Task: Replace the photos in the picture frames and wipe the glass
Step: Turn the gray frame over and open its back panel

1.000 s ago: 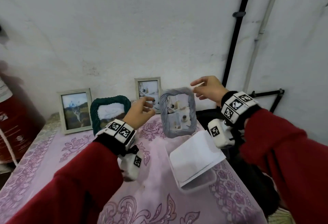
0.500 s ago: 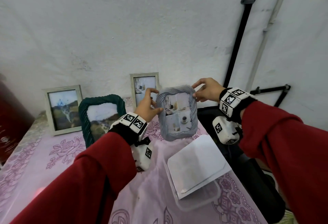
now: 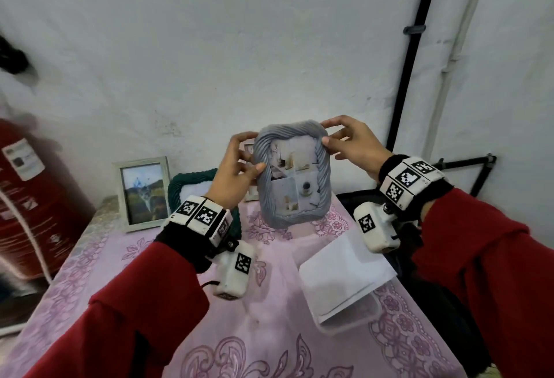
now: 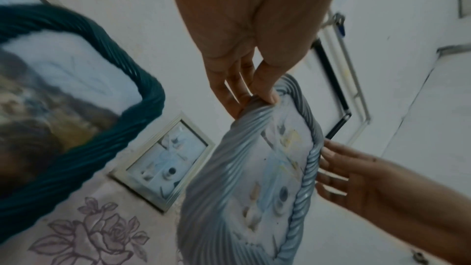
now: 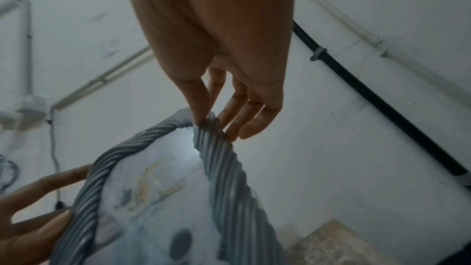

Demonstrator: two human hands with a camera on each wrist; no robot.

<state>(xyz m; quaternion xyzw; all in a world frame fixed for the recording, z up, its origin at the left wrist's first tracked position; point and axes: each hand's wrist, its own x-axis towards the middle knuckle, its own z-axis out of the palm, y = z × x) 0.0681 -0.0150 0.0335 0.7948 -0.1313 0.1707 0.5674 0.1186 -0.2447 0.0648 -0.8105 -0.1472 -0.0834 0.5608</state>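
I hold the grey rope-edged frame (image 3: 292, 175) up off the table (image 3: 266, 317), upright, its glass facing me, in the open air in front of the white wall (image 3: 209, 48). My left hand (image 3: 232, 178) pinches its left edge, thumb on the front rim and fingers curled behind; my right hand (image 3: 355, 148) pinches the upper right corner the same way, thumb in front, fingers behind. The frame's bottom edge hangs free above the pink flowered cloth, touching nothing.

Behind the frame, partly hidden by it and my left hand, a small pale frame (image 4: 163, 160) stands against the wall. To the left of that a green rope-edged frame (image 3: 192, 181) stands just beyond my left wrist, and further left a silver frame (image 3: 144, 193) with a landscape photo leans near the wall. On the near right of the table a white sheet (image 3: 344, 275) lies across a clear plastic tub (image 3: 353, 320), close under my right forearm. A red cylinder (image 3: 33, 198) stands off the table's left edge. A black pipe (image 3: 413, 57) runs up the wall to the right, well apart from my hands.
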